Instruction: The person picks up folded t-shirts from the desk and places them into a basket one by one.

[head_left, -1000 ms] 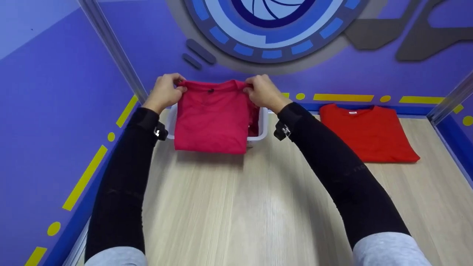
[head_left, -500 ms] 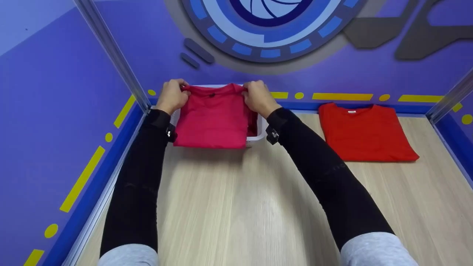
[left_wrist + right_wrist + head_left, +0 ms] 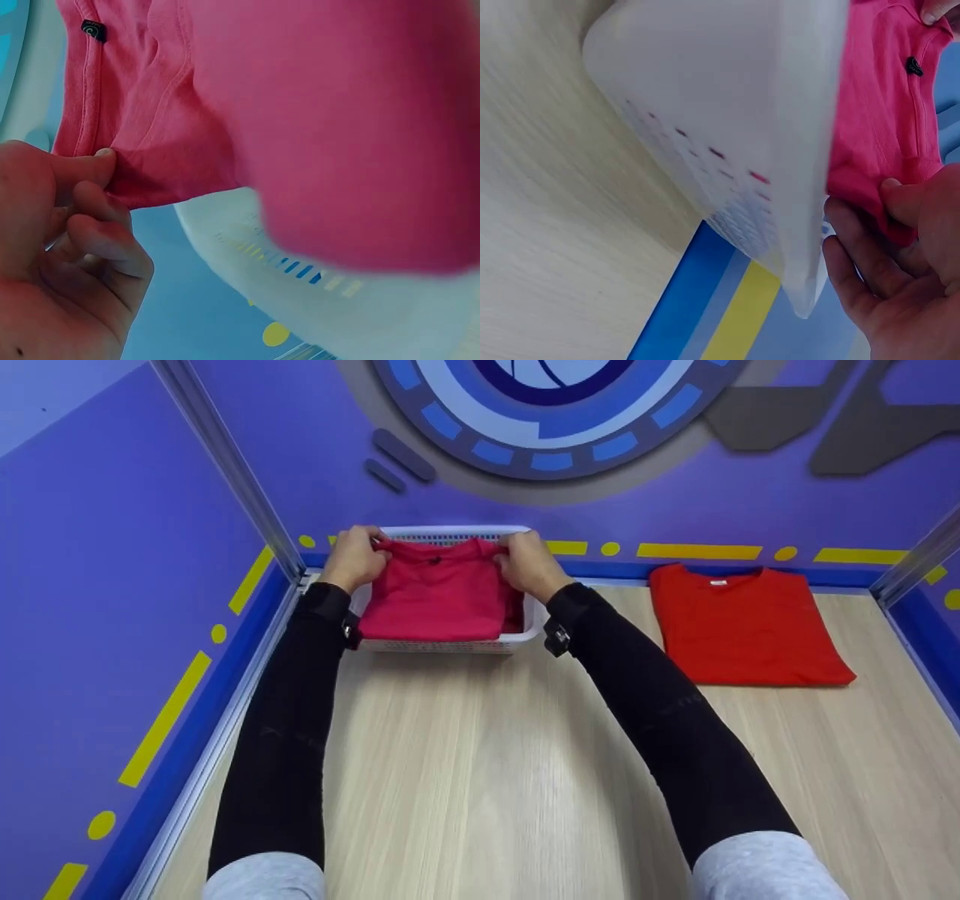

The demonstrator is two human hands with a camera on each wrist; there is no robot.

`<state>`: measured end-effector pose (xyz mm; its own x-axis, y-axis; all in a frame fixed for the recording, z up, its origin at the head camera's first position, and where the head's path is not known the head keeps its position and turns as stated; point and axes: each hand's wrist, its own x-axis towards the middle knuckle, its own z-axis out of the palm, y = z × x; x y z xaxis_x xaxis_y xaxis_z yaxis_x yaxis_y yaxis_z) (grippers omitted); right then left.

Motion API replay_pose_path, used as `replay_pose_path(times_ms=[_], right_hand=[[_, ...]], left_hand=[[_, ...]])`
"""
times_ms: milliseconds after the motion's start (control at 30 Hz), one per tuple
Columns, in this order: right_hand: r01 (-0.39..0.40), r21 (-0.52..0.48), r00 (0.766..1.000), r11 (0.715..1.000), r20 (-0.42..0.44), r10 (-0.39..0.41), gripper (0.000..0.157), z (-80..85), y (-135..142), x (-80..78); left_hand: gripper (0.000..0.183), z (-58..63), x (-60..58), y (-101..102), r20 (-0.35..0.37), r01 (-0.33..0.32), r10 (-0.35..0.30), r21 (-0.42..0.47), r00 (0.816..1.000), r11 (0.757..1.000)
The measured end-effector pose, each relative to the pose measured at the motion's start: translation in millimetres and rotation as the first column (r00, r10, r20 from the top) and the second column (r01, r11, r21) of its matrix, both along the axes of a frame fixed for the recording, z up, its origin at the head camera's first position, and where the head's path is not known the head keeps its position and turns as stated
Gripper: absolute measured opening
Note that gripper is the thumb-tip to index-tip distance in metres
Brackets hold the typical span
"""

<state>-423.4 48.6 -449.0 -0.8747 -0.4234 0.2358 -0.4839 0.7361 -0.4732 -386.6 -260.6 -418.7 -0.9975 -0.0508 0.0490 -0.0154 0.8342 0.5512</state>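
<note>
Pink shirt (image 3: 439, 604): folded, over the mouth of the basket; its body lies to the near side of both your grips.
Collar (image 3: 88, 82): spans left to right between your hands; foreshortening leaves the shirt's long axis uncertain.
Left hand (image 3: 354, 559): thumb and fingers clamped on the collar's left end.
Right hand (image 3: 529, 562): clamped likewise on the right end; its lower fingers sit just beside the basket's right side, contact not determinable.
Near fold (image 3: 431, 637): comes to the near rim and hides most of it; resting or hanging above, you cannot tell. Judged the governing relation for your next move.
White basket (image 3: 454, 530): long side left to right, far rim bare beyond the collar.
Dark red cloth (image 3: 515, 616): shows inside at the right.
Red shirt (image 3: 750, 630): folded flat on the tabletop (image 3: 480, 780), right, well apart; your right hand is nearer.
Obstructions: near rim at the fold, right side by your fingers, far wall (image 3: 622, 514) just behind the basket.
</note>
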Motion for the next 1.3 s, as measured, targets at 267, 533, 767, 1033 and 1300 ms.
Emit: replay_pose_path(times_ms=[267, 533, 767, 1033, 1300], right_hand=[[0.001, -0.001, 1.000, 1.000, 0.018, -0.001, 0.022, 0.6, 1.5, -2.9], [0.001, -0.006, 1.000, 1.000, 0.003, -0.001, 0.028, 4.4, 0.3, -4.1], [0.030, -0.036, 0.999, 0.999, 0.011, -0.030, 0.037, 6.7, -0.2, -6.7], [0.081, -0.057, 0.997, 0.995, -0.010, -0.082, 0.029, 0.6, -0.3, -16.3], [0.130, 0.027, 0.991, 0.991, -0.037, -0.129, 0.025, -11.2, -6.7, -25.4]], left_hand=[[0.033, -3.4, -1.2, -0.5, -0.001, 0.013, -0.013, 0.004, 1.000, 1.000], [0.032, -1.5, -4.7, -2.0, -0.006, -0.004, 0.004, 0.019, 1.000, 1.000], [0.032, 1.2, -7.6, -0.4, -0.011, -0.029, 0.030, 0.021, 1.000, 0.999], [0.033, -1.2, -15.1, 4.4, 0.010, -0.061, 0.060, 0.039, 0.998, 0.997], [0.034, -9.5, -24.6, 10.0, 0.017, -0.073, 0.072, 0.021, 0.997, 0.997]])
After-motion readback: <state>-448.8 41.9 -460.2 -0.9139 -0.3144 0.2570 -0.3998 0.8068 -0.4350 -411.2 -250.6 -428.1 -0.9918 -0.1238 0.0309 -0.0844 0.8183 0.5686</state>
